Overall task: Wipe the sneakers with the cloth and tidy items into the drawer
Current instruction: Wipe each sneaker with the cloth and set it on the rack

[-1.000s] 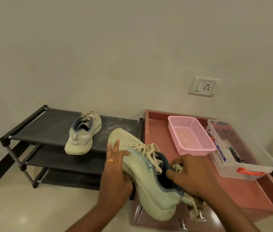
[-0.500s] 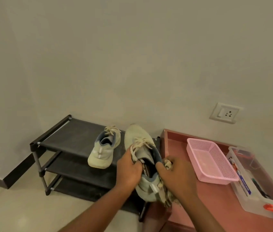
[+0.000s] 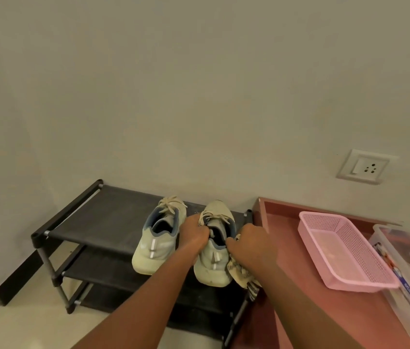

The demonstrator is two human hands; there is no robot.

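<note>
The main risk is the sneaker in hand (image 3: 213, 269) tipping off the front of the shoe rack (image 3: 90, 217). Its heel seems to hang over the front edge of the top shelf, so letting go before the sole sits flat could send it to the floor. I cannot tell whether its weight is fully on the shelf yet. A second risk is the cloth (image 3: 242, 275). It dangles beside the heel and could catch between shoe and shelf, or be left behind on the rack when the hand pulls away. The laces lie loose over the tongue and could snag a finger.

The left hand (image 3: 193, 234) has its fingers curled over the left side of the shoe's opening, gripping it. The right hand (image 3: 250, 245) is curled too, with the bunched cloth under the palm and its fingertips at the right side of the opening.

The 2 sneakers are pale cream with blue-grey lining, off-white laces and a light strip down each heel. The other sneaker (image 3: 156, 245) sits just beside the held one, toes to the wall. The cloth is beige and patterned, crumpled. The drawer is not in view. A pink basket (image 3: 344, 255) and a clear box (image 3: 405, 273) stand on the reddish cabinet top (image 3: 319, 318), right of the rack.
</note>
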